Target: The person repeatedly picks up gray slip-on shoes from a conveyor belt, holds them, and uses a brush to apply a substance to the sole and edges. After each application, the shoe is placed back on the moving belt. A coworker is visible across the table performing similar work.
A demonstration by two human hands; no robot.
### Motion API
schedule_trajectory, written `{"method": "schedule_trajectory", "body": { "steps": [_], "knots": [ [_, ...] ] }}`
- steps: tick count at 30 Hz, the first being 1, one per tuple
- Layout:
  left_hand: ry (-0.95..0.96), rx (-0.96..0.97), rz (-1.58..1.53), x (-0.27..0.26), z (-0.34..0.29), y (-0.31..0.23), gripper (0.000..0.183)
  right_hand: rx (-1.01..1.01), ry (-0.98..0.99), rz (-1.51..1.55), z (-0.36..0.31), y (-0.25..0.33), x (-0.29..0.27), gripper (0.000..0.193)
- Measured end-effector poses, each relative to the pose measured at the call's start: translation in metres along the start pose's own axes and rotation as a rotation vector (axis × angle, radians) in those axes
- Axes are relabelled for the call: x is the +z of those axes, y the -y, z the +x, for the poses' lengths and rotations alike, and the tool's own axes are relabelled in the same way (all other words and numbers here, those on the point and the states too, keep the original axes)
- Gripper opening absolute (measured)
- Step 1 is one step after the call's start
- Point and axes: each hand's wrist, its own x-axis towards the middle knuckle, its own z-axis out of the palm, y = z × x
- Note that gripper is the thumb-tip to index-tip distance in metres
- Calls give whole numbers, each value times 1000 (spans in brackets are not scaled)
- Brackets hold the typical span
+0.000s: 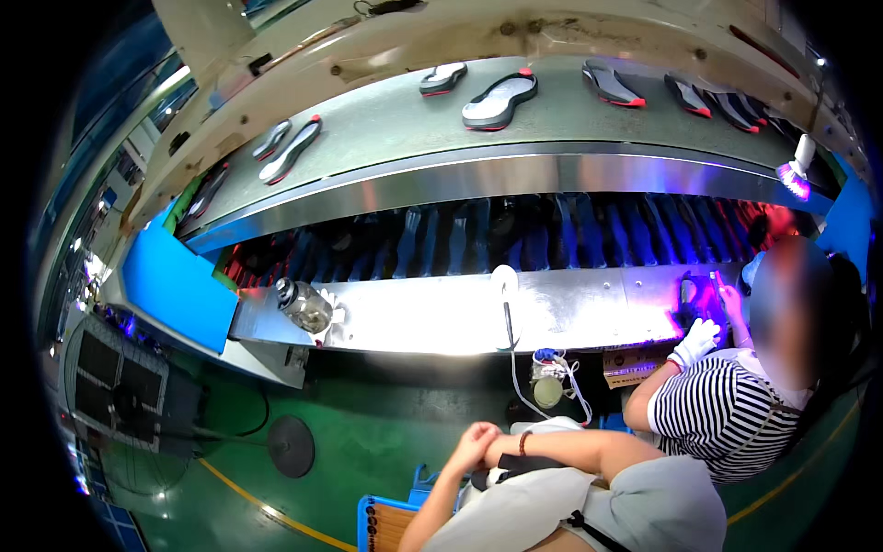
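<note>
Apparent pause: left hand (471,445), right hand (498,450) together, lower centre; finger closure unclear. Any handling likely needs parting first.

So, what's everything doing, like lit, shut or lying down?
Left hand, folded with the other
Right hand, folded with the left, partly hidden
White bulb, lit purple-pink
Oval bench lamp, seemingly lit
Clear jar, dark lid on
Conveyor belt, moving or stopped: can't tell
Shoe soles, lying down
Pedestal fan, spinning: can't tell
</note>
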Motion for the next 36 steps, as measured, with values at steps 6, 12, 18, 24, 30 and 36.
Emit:
{"method": "schedule_trajectory", "body": {
  "steps": [6,12,18,24,30,36],
  "knots": [
    [-335,466,146,-119,85,-122,20,200,-43,-110,50,-63,-100,35],
    [-434,1151,731,-177,111,-331,26,322,-41,58,77,-116,-110,33],
    [-63,1169,642,-182,215,-481,42,685,-216,377,80,-87,-133,35],
    [150,888,725,-156,287,-546,74,1015,-540,672,137,-95,-76,51],
    [181,1041,716,-142,335,-543,52,690,-1486,1764,168,-70,-73,76],
    [537,1289,749,-141,338,-519,53,379,-1741,2432,166,-89,-98,90]
  ]
}}
